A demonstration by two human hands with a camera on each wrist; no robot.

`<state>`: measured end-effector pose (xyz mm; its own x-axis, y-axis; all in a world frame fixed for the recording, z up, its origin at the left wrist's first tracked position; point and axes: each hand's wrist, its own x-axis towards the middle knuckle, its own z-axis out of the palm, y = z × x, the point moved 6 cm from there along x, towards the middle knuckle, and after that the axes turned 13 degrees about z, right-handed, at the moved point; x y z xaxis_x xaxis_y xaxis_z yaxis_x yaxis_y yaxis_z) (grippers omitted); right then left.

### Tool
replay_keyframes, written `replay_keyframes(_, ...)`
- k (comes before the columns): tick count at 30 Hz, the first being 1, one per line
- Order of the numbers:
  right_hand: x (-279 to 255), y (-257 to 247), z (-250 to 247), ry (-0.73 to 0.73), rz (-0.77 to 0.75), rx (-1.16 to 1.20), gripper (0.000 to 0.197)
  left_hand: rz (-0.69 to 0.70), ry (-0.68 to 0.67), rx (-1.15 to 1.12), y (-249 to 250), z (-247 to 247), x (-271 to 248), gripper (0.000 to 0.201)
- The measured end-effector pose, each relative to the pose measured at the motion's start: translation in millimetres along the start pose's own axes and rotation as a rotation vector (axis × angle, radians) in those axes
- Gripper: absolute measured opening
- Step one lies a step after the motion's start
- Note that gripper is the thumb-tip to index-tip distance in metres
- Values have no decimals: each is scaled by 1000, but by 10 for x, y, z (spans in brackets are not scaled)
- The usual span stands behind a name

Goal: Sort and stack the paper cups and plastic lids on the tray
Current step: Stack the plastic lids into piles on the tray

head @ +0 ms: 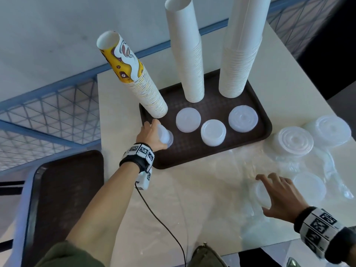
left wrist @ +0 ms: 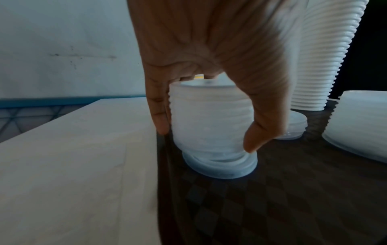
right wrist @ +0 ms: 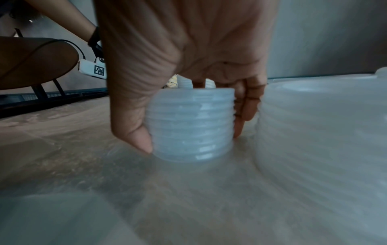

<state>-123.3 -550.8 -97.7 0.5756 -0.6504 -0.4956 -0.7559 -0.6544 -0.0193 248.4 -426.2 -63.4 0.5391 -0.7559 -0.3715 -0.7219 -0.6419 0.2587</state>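
Nearest, the right hand (head: 277,195) curls thumb and fingers round a short stack of small lids (right wrist: 191,124) standing upright on the table (head: 192,189), its long axis vertical, just beside a wider lid stack (right wrist: 322,132). Farther left, the left hand (head: 152,134) grips another small lid stack (left wrist: 209,126) from above, thumb on one side and fingers on the other; this stack tilts slightly, its base resting on lids already on the brown tray (head: 192,157) near the tray's left edge. Beyond stand three lid piles, then three tall cup stacks (head: 190,60), upright along the tray's far side.
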Motion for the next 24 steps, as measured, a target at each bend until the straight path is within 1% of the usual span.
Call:
replay_keyframes(6, -23, 15, -3, -71, 44, 13, 95, 9, -24, 1, 34, 96, 41, 79)
replay_keyframes(12, -35, 20, 0, -104, 48, -1, 96, 18, -16, 3, 54, 109, 74, 80)
replay_keyframes(18, -41, 17, 3, -98, 42, 1, 95, 2, -35, 14, 48, 158, 87, 81)
replay_keyframes(24, -47, 9, -23, -56, 30, 29, 96, -8, -51, 28, 76, 199, 84, 82)
